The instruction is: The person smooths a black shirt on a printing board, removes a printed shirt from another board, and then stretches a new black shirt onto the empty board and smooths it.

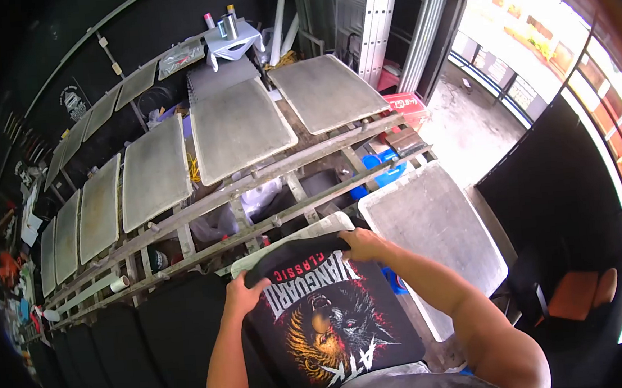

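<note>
A black T-shirt (399,317) with a printed lion-and-wolf design and the words "Vanguard Classic" is stretched over a flat board (327,225) in front of me. The board's pale far end sticks out beyond the cloth. My left hand (246,296) grips the bunched far edge of the shirt at its left corner. At the other corner, my right hand (364,245) is closed on the same edge. The fingertips of both hands are partly hidden by the fabric. The print reads upside down from where I stand.
A bare grey board (436,228) lies close on my right. To my left, several boards are covered in black cloth (184,333). Beyond the wooden rail frame (252,180) runs another row of grey boards (242,130). An orange chair (585,294) stands at right.
</note>
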`<act>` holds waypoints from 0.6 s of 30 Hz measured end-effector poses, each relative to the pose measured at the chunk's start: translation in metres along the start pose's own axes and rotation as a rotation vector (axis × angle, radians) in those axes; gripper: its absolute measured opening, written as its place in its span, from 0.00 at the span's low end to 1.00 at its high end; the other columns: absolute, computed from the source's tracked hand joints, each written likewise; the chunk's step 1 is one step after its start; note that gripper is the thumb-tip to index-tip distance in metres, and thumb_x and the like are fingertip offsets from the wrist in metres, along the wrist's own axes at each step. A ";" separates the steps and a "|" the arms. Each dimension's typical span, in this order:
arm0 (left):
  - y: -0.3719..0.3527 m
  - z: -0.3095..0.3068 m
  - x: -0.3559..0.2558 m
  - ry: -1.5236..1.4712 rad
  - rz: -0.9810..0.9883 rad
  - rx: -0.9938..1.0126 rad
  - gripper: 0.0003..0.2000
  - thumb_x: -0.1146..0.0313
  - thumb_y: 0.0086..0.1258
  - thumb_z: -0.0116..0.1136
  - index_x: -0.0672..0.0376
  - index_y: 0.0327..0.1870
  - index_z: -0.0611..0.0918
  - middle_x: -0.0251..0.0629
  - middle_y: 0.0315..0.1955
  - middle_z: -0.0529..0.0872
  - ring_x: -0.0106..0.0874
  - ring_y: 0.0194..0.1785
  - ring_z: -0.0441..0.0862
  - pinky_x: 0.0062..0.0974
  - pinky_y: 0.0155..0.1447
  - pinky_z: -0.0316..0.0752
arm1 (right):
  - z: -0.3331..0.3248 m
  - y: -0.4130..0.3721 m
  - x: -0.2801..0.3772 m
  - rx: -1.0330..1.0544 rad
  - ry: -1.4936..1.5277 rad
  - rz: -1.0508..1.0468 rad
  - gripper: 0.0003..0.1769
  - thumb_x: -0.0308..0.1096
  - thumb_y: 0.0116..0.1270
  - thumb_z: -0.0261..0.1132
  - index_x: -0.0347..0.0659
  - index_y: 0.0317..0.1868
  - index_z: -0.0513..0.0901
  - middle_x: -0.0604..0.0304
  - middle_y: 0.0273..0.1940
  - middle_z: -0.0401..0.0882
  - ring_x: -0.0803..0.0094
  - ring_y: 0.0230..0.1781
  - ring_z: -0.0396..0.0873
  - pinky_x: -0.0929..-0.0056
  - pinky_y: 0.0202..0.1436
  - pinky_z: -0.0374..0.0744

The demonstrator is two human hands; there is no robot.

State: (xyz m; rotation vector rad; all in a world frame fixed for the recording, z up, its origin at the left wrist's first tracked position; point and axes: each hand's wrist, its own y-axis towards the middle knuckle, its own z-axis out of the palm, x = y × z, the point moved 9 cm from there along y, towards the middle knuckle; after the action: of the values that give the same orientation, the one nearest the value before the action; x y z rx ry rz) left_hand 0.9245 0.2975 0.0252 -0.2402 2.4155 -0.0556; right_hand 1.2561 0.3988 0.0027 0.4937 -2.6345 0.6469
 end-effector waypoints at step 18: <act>-0.150 0.035 0.009 -0.166 -0.237 0.742 0.27 0.54 0.68 0.68 0.68 0.59 0.85 0.59 0.53 0.89 0.52 0.61 0.85 0.38 0.67 0.77 | 0.068 -0.131 -0.035 0.583 0.303 0.076 0.33 0.49 0.65 0.76 0.33 0.62 0.84 0.39 0.58 0.85 0.49 0.61 0.83 0.58 0.65 0.80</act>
State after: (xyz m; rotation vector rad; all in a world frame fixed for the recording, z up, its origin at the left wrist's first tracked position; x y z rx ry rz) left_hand 0.9642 0.1489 0.0087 -0.1716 2.0284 -0.9725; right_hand 1.3219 0.2639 -0.0209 0.4107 -2.1632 1.4065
